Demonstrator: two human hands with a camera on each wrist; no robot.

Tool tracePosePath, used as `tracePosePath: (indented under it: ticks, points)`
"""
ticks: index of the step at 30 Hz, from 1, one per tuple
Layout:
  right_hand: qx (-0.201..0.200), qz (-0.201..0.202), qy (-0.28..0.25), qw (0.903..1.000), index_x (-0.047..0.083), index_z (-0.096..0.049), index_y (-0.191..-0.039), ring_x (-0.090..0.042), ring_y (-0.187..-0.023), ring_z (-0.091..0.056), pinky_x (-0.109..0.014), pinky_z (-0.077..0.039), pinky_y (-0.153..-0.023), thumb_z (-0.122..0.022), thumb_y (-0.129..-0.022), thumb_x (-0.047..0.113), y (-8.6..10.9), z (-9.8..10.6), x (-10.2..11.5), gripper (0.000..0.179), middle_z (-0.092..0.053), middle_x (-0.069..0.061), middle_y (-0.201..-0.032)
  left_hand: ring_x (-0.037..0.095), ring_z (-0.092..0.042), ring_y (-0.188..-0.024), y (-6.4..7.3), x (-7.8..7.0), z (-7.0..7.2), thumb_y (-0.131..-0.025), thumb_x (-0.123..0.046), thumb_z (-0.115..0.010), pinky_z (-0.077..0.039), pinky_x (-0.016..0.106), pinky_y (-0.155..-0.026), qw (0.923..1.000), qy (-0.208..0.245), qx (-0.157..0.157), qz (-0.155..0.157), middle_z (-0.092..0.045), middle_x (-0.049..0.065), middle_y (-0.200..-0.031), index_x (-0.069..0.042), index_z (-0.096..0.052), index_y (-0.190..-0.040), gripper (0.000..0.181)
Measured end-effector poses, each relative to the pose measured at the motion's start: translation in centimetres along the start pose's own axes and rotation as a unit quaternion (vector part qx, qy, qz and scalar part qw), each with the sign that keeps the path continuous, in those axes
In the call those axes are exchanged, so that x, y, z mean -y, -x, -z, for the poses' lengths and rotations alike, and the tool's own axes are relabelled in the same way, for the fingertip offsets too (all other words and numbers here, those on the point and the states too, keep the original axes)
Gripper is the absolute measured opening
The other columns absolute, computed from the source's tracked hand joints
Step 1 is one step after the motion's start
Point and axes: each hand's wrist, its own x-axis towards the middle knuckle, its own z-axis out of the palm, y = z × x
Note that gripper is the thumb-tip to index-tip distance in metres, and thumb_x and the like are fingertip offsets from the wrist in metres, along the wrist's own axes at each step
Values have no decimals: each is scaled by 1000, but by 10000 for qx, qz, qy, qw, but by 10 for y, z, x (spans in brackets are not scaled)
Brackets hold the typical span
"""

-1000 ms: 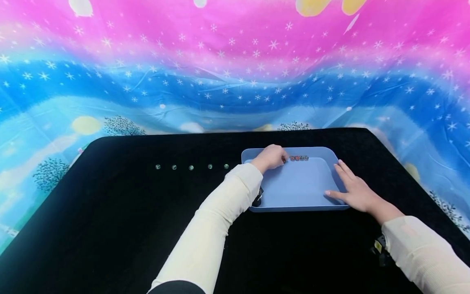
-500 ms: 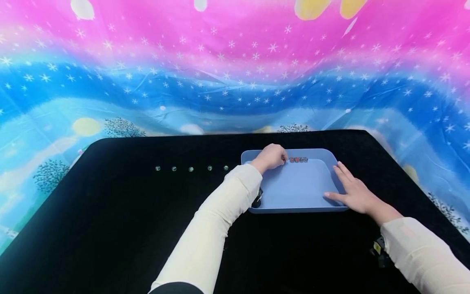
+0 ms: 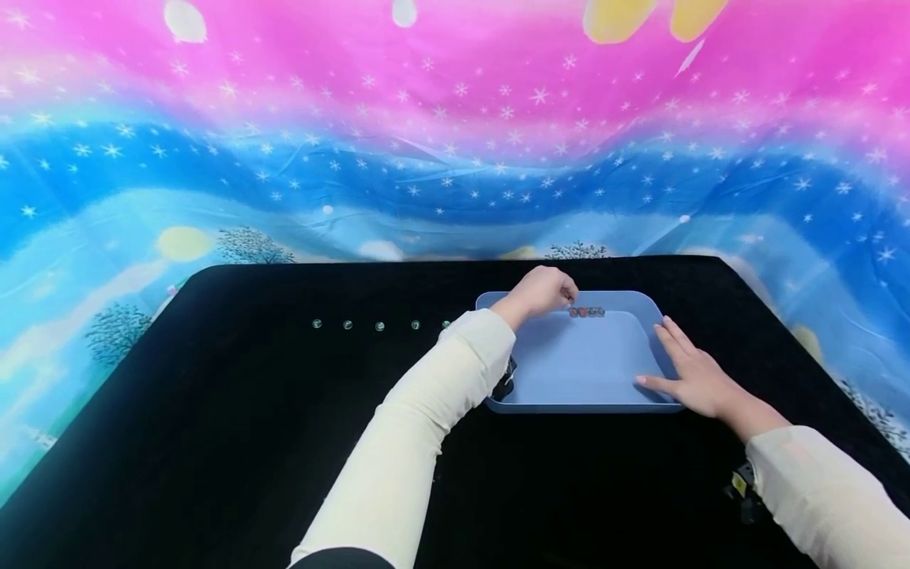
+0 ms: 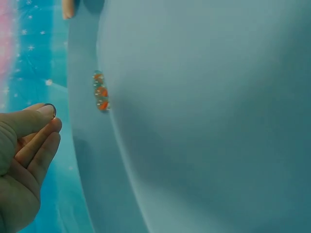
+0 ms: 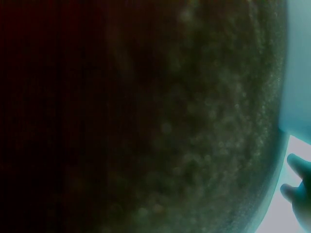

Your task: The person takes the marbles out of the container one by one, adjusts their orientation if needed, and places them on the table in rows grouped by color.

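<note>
My left hand (image 3: 542, 291) is over the back rim of a blue-grey tray (image 3: 583, 363). In the left wrist view its thumb and fingertips pinch a small round glass piece (image 4: 53, 111), seen mostly as a dark curved edge. Close by, a short row of glass beads (image 4: 101, 92) with orange-red inside lies against the tray's back wall; the beads touch one another. My right hand (image 3: 693, 381) rests on the tray's right rim, fingers straight and thumb spread over the inside. Only dark fingertips (image 5: 297, 194) show at the edge of the right wrist view.
Left of the tray, several small round glass beads (image 3: 380, 326) lie spaced in a line on the black tablecloth (image 3: 235, 427). My left sleeve partly covers the last one. A snowflake-patterned cloth (image 3: 426, 158) hangs behind the table.
My left hand has lifted slightly up and back from beside the bead row, holding the glass piece. The right hand stays on the rim. The head view has shifted a little.
</note>
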Motion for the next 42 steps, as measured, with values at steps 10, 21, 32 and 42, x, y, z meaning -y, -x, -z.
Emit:
tracePosePath:
  ticks: [10,21,32,42]
  points:
    - [-7,-4,16,10000,-5,2,-136,-45,-123,2,-63,-13,-88,-54,-80,47,-1,1,-2,95,14,-23,-139,4,-54,-88,8,-10,19,-84,-13,-56,-40,15,-76,9995,296,-10,117,-61,-7,-97,-14,-64,-104,21]
    - [10,24,31,10000,-5,1,-136,-45,-123,2,-63,-13,-88,-54,-80,48,-2,-2,0,95,14,-23,-139,1,-54,-86,37,-12,37,-83,-13,-59,-42,11,-69,9968,793,-126,39,-61,-7,-94,-14,-64,-100,19]
    - [38,37,72,10000,-5,2,-136,-45,-122,2,-63,-13,-88,-54,-80,47,-2,1,-2,95,15,-22,-138,-3,-55,-80,76,-3,51,-84,-16,-58,-43,12,-67,9916,1265,-255,58,-61,-11,-88,-16,-64,-100,18]
    - [88,19,-30,10000,-5,4,-135,-47,-122,3,-64,-12,-87,-53,-81,47,-1,1,-2,94,16,-22,-138,0,-56,-83,109,15,60,-84,-15,-58,-44,15,-70,9850,1626,-308,479,-62,-8,-90,-15,-64,-99,17]
